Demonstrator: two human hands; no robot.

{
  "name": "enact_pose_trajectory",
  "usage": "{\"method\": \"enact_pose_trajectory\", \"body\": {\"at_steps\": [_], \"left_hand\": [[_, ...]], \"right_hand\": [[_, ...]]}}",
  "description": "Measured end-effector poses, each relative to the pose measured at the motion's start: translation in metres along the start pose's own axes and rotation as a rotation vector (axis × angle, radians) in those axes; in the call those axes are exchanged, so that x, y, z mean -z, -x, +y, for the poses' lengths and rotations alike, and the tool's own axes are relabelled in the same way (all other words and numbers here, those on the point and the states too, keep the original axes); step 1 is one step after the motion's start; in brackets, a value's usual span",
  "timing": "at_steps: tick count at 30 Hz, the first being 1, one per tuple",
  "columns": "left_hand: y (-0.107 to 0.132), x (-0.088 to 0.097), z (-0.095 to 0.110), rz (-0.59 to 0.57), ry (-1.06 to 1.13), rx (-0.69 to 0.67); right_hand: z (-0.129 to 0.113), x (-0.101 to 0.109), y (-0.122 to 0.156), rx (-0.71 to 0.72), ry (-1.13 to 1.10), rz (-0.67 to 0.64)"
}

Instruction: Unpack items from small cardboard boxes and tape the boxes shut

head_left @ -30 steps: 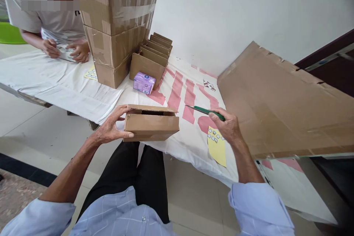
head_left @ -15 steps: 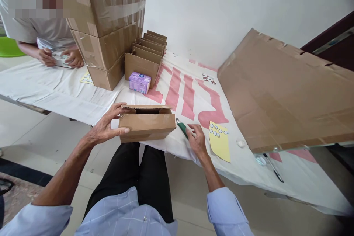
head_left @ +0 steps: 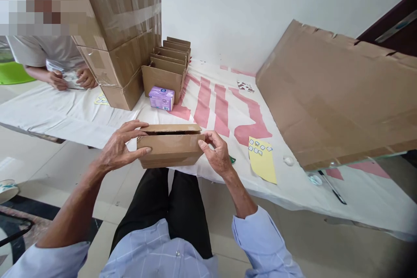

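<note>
Fingers of left hand [head_left: 119,150] and right hand [head_left: 217,154] grasp the carton [head_left: 169,145] at opposite ends — probably to steady it.

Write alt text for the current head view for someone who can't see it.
The person's left hand and right hand hold a brown rectangular cardboard box, its top slightly open. Beyond it, on a white cloth-covered table, sits a purple rectangular pack.

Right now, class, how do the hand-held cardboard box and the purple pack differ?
The cardboard box is plain brown; the purple pack carries printing. The box is held between the left hand and right hand; the pack rests on the white tablecloth. The box gapes along its top; the pack shows no opening. Both are block-shaped.
</note>
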State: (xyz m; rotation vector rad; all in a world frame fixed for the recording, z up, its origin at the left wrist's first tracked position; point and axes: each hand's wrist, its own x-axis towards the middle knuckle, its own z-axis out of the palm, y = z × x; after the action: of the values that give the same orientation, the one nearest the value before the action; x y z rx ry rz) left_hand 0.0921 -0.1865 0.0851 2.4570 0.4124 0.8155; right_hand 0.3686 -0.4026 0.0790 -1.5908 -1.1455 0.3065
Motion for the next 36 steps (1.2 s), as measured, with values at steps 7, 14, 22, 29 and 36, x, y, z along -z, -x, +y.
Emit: {"method": "enact_pose_trajectory", "body": {"at_steps": [7, 14, 22, 29, 36], "left_hand": [[-0.032, -0.029, 0.061, -0.059, -0.25, -0.143], [-0.053, -0.06, 0.082, -0.112, -0.055, -0.239], [-0.061, -0.06, 0.082, -0.089, 0.057, -0.189], [-0.063, -0.066, 0.085, -0.059, 0.087, -0.203], [-0.056, -0.069, 0.088, 0.021, -0.034, -0.295]], "right_hand": [[-0.018, -0.027, 0.02, 0.001, -0.026, 0.037], [-0.018, -0.034, 0.031, 0.001, -0.041, 0.044], [-0.018, -0.035, 0.032, 0.007, -0.058, 0.057], [-0.015, -0.037, 0.031, 0.025, -0.061, 0.07], [-0.019, -0.036, 0.032, 0.018, -0.068, 0.067]]}}
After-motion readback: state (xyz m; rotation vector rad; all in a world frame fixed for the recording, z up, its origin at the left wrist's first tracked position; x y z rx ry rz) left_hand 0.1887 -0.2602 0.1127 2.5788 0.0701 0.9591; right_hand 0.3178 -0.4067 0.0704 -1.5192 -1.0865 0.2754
